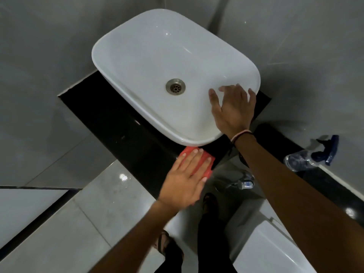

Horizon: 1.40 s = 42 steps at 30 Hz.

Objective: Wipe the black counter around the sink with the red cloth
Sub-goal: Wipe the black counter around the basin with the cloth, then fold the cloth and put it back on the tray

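Observation:
A white basin sink (149,62) with a metal drain (175,86) sits on the black counter (118,123). The red cloth (199,164) lies flat on the counter's front edge, just below the basin's near corner. My left hand (185,180) presses flat on the cloth with fingers spread; most of the cloth is hidden under it. My right hand (232,109) rests open on the basin's right rim with spread fingers and holds nothing.
A clear spray bottle (303,158) with a blue trigger lies on a black ledge at the right. A chrome tap fitting (242,183) shows below the counter. Grey tiled walls surround the sink. A white toilet (275,251) stands at the lower right, and my sandalled feet are on the floor.

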Available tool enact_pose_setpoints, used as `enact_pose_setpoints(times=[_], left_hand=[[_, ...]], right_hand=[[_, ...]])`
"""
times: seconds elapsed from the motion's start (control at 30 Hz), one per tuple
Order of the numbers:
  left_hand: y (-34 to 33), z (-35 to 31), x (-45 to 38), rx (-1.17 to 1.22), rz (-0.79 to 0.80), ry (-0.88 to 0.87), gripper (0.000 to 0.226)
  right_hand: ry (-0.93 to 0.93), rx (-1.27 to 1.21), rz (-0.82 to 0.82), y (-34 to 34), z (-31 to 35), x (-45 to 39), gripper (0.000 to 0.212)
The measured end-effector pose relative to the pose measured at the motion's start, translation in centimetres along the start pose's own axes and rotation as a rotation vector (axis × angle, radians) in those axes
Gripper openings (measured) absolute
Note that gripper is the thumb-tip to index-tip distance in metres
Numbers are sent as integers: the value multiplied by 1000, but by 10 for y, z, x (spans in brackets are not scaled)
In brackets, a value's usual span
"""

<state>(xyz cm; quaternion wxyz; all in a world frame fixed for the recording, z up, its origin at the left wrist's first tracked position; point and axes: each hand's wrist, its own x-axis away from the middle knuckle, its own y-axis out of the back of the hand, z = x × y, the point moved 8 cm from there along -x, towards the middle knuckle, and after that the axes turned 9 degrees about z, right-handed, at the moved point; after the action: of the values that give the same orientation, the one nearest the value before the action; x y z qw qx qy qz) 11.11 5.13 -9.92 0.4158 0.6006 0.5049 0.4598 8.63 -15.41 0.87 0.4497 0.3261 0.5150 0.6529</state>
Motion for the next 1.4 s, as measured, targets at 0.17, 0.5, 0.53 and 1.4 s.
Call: enact_pose_setpoints(times=[0.17, 0.5, 0.53, 1.4], left_hand=[[26, 122, 22, -106, 36, -278, 53], [78, 332, 29, 201, -291, 922, 61], [73, 310, 31, 203, -311, 954, 60], [26, 38, 14, 525, 300, 558, 57]], right_hand=[[-1, -2, 1, -2, -1, -1, 59], [-5, -47, -77, -6, -4, -10, 66], [-10, -43, -82, -6, -5, -11, 67], [-929, -1744, 540, -161, -46, 289, 43]])
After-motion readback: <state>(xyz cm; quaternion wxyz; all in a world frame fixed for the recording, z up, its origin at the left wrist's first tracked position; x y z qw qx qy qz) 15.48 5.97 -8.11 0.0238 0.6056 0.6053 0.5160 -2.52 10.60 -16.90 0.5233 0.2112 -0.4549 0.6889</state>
